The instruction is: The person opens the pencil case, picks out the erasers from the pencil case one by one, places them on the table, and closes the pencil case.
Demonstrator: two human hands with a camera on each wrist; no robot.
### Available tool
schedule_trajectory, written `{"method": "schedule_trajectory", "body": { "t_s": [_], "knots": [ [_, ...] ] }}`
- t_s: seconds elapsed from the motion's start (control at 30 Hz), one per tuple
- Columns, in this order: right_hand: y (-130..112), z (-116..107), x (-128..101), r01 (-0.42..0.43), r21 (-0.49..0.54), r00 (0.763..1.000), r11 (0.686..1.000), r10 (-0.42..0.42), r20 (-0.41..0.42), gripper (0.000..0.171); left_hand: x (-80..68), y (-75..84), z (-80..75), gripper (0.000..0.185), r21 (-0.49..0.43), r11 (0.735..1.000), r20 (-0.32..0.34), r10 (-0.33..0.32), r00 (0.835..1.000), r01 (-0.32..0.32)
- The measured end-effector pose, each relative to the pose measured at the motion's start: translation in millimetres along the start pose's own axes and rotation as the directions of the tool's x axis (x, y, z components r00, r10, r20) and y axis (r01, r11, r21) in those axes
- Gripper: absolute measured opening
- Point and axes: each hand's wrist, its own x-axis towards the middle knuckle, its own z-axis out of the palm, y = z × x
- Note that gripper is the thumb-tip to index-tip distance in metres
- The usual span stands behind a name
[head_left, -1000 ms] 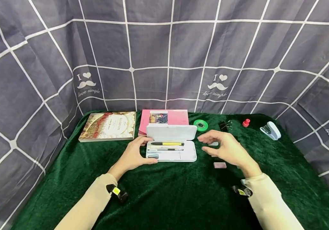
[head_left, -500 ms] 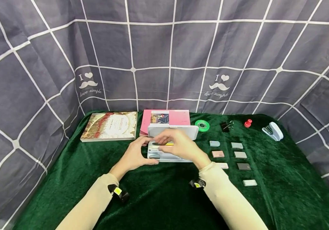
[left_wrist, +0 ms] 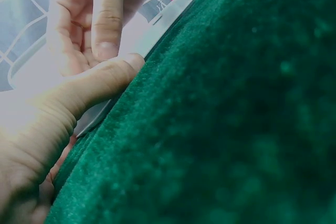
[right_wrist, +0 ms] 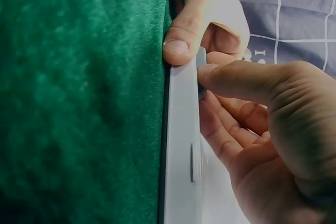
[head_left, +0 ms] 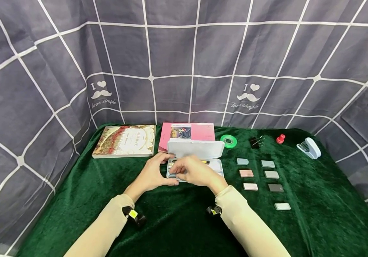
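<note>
A white pencil case (head_left: 200,148) lies with its lid raised on the green cloth. My left hand (head_left: 153,173) grips its left end, thumb on the front wall and fingers toward the back. Over the tray is my right hand (head_left: 198,172), pinching a small grey rounded eraser (head_left: 172,175) in the front left corner. The right wrist view shows that grey eraser (right_wrist: 202,93) between thumb and fingers, just inside the case wall (right_wrist: 181,129). A yellow and black pen (head_left: 205,162) lies along the back of the tray, partly hidden by the right hand.
Right of the case, several small erasers, including a pink one (head_left: 246,173) and a dark one (head_left: 276,187), lie in two columns. Behind are green tape (head_left: 228,141), a binder clip (head_left: 255,142), a red piece (head_left: 280,139) and a stapler (head_left: 309,148). Books (head_left: 124,141) lie back left.
My right hand has come left from beside the case, over the tray, then down to its front left corner, where it has taken hold of the grey eraser. My left hand keeps its grip.
</note>
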Motion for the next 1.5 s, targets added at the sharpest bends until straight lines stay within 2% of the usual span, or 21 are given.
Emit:
{"method": "schedule_trajectory", "body": {
  "t_s": [0.33, 0.57, 0.77, 1.07, 1.2, 1.5],
  "knots": [
    [-3.2, -15.4, -6.9, -0.021, 0.04, 0.999, 0.999, 0.023, -0.045, 0.022, 0.1, 0.6, 0.7, 0.093, 0.002, 1.0, -0.011, 0.027, 1.0, -0.027],
    [2.8, -45.7, -30.7, -0.001, 0.019, 0.988, 1.0, 0.004, -0.156, 0.028, -1.4, -0.3, 0.2, 0.085, 0.02, 1.0, -0.02, 0.012, 1.0, -0.012],
    [9.5, -80.8, -74.4, -0.011, -0.075, 0.963, 0.997, -0.009, -0.268, 0.03, -3.1, 1.7, 0.4, 0.081, 0.034, 0.999, -0.023, -0.014, 1.0, 0.014],
    [19.3, -117.6, -163.1, -0.162, -0.131, 0.904, 0.978, 0.094, -0.417, 0.044, -4.7, 1.1, 0.5, 0.082, 0.035, 0.999, -0.028, -0.027, 0.999, 0.028],
    [17.0, -118.4, -191.5, -0.176, -0.122, 0.89, 0.977, 0.105, -0.443, 0.044, -5.7, 0.8, -0.4, 0.083, 0.034, 0.999, -0.026, -0.031, 0.999, 0.032],
    [18.2, -88.9, -231.9, -0.194, -0.088, 0.909, 0.977, 0.145, -0.391, 0.049, -3.0, 0.8, 1.3, 0.083, 0.04, 0.999, -0.018, -0.02, 1.0, 0.021]
  ]
}}
